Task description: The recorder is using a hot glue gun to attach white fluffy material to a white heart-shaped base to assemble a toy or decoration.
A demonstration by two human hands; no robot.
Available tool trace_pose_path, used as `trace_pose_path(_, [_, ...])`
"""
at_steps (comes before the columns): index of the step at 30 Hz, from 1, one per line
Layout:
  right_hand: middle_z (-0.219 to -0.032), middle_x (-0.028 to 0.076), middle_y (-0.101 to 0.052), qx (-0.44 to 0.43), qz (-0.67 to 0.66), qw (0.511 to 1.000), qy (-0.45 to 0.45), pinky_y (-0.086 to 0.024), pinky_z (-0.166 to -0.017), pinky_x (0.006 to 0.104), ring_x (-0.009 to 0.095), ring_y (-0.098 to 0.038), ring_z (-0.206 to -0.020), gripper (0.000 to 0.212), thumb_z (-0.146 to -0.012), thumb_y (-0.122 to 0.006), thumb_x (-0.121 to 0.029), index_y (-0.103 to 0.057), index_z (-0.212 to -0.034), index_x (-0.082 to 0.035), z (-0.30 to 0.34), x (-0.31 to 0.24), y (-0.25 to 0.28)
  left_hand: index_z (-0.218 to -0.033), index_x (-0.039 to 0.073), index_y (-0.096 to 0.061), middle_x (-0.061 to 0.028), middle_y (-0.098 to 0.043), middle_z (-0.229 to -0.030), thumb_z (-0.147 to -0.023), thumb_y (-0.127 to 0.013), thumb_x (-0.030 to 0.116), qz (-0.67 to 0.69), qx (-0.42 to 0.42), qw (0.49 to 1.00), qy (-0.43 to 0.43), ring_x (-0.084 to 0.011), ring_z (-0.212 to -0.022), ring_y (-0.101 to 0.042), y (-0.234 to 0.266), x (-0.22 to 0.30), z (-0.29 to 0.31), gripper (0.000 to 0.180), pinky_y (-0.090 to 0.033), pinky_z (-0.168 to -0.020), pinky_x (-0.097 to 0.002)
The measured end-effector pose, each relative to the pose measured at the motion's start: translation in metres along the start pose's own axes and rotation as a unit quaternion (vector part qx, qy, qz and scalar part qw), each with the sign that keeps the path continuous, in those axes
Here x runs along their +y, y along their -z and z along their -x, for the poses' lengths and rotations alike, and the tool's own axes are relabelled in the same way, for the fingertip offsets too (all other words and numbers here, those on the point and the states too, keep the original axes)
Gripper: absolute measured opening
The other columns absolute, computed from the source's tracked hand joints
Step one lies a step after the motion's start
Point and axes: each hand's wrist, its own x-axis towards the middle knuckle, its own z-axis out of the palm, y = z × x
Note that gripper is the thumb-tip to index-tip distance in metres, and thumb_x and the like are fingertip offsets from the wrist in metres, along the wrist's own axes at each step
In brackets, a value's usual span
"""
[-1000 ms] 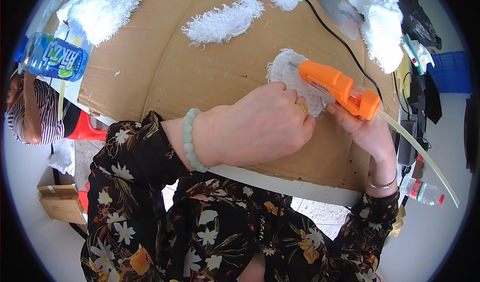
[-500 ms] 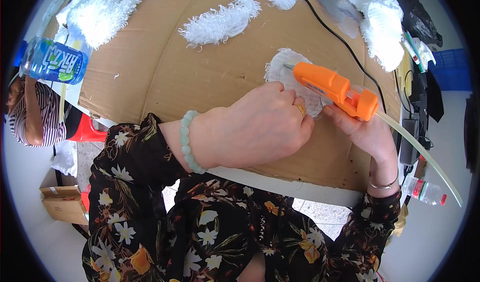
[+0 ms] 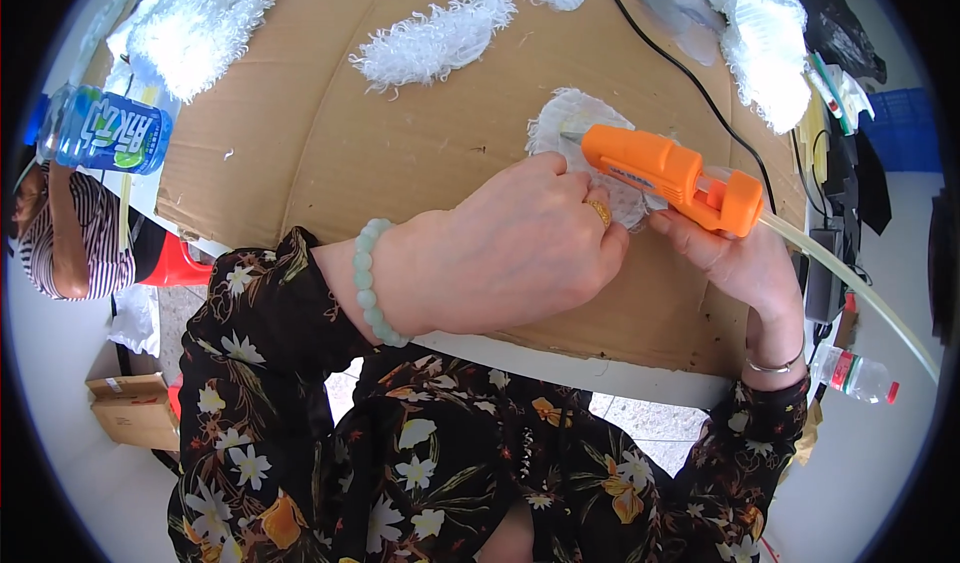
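Note:
My right hand [image 3: 728,258] is wrapped round an orange hot glue gun [image 3: 650,168], with a long pale glue stick [image 3: 850,281] trailing from its rear. The metal nozzle points left, over a small piece of white shaggy fabric [image 3: 572,113] on the cardboard. My left hand [image 3: 510,248] is closed at the near edge of that fabric, knuckles up. Its fingertips are mostly hidden, but they seem to pinch the fabric. Part of the piece lies out of sight beneath the gun and my left hand.
A brown cardboard sheet [image 3: 400,143] covers the table. Fluffy white pieces lie at the far left [image 3: 200,33], far middle [image 3: 430,48] and far right [image 3: 755,43]. A black cord [image 3: 690,73] runs along the right. A blue-labelled bottle [image 3: 110,128] stands left, near a person in stripes [image 3: 85,228].
The glue gun's nozzle has shifted very slightly left over the fabric. My left hand stays closed in nearly the same place, and the whole view has moved a little.

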Motion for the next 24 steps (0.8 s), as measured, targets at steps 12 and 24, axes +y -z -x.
trace_pose_path(12, [-0.078, 0.001, -0.059, -0.036, -0.014, 0.999, 0.015, -0.044, -0.064, 0.0241, 0.008, -0.05, -0.068, 0.035, -0.076, -0.073, -0.021, -0.059, -0.102, -0.002, 0.0, 0.029, 0.033, -0.09, 0.002, -0.06, -0.0097, -0.063, -0.091, -0.07, -0.064, 0.016, 0.004, -0.072, 0.997, 0.024, -0.0207, -0.085, -0.059, -0.004, 0.009, -0.041, 0.024, -0.045, -0.071, -0.0316])
trace_pose_path(24, [-0.079, 0.004, -0.061, 0.114, -0.331, 0.936, 0.044, -0.049, -0.061, 0.0245, 0.012, -0.058, -0.071, 0.026, -0.09, -0.056, -0.029, -0.059, -0.094, -0.004, 0.036, 0.042, 0.025, -0.081, 0.001, -0.06, -0.0052, -0.058, -0.069, -0.067, -0.057, 0.011, -0.014, 0.011, 1.0, -0.002, -0.0179, -0.068, -0.056, 0.006, 0.03, -0.047, 0.018, -0.043, -0.065, -0.0292])
